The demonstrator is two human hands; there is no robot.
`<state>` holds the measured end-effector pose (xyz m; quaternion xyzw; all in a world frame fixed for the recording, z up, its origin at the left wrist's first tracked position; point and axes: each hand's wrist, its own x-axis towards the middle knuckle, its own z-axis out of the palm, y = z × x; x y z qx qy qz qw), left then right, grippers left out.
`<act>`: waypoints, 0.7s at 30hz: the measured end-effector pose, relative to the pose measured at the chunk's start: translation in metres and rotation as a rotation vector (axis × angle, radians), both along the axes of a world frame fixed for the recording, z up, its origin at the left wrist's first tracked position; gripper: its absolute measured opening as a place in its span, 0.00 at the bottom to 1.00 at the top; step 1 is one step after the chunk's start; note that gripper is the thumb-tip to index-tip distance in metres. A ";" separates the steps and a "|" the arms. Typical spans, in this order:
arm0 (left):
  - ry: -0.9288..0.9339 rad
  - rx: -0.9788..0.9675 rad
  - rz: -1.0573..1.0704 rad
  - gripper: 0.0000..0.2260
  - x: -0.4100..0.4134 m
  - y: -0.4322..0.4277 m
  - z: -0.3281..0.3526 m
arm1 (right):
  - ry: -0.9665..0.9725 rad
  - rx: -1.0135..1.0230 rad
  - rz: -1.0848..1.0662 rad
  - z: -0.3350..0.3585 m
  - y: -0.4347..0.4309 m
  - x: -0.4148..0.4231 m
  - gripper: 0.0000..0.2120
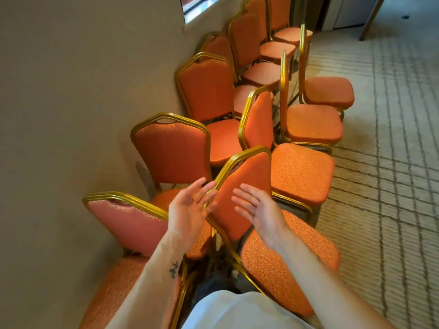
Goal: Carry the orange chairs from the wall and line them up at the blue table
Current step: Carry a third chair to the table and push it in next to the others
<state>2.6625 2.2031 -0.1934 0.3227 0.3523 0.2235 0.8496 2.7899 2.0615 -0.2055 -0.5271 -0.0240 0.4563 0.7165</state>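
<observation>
Several orange chairs with gold metal frames stand crowded along the beige wall. The nearest one (240,193) is turned sideways, its backrest right in front of me and its seat (280,264) to the lower right. My left hand (190,207) is spread, fingers straight, at the left gold edge of that backrest; whether it touches the frame is unclear. On the backrest's right side my right hand (256,210) hovers with straight fingers. Neither hand holds anything. The blue table is not in view.
The beige wall (71,91) runs along the left. More chairs (173,150) stand packed behind and beside the nearest one, another (133,222) at my lower left. Patterned carpet (384,186) stretches to the right. A window (197,8) and a wooden leg (370,20) are at the top.
</observation>
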 end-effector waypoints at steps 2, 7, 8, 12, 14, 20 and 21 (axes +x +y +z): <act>0.007 0.000 -0.032 0.20 0.020 0.011 -0.004 | -0.003 -0.014 -0.020 -0.002 0.009 0.015 0.18; 0.052 0.003 -0.101 0.19 0.057 0.044 -0.012 | 0.011 -0.051 -0.090 -0.012 0.037 0.040 0.17; 0.066 0.012 -0.117 0.19 0.064 0.053 -0.015 | 0.017 -0.061 -0.101 -0.014 0.044 0.044 0.17; 0.140 0.023 -0.161 0.18 0.088 0.087 -0.031 | 0.052 -0.094 -0.146 -0.030 0.079 0.057 0.17; 0.167 0.009 -0.201 0.19 0.096 0.100 -0.040 | 0.071 -0.109 -0.176 -0.039 0.096 0.061 0.19; 0.221 -0.007 -0.311 0.20 0.118 0.126 -0.061 | 0.140 -0.126 -0.301 -0.061 0.130 0.064 0.20; 0.234 0.002 -0.330 0.20 0.123 0.130 -0.065 | 0.152 -0.125 -0.322 -0.064 0.134 0.065 0.20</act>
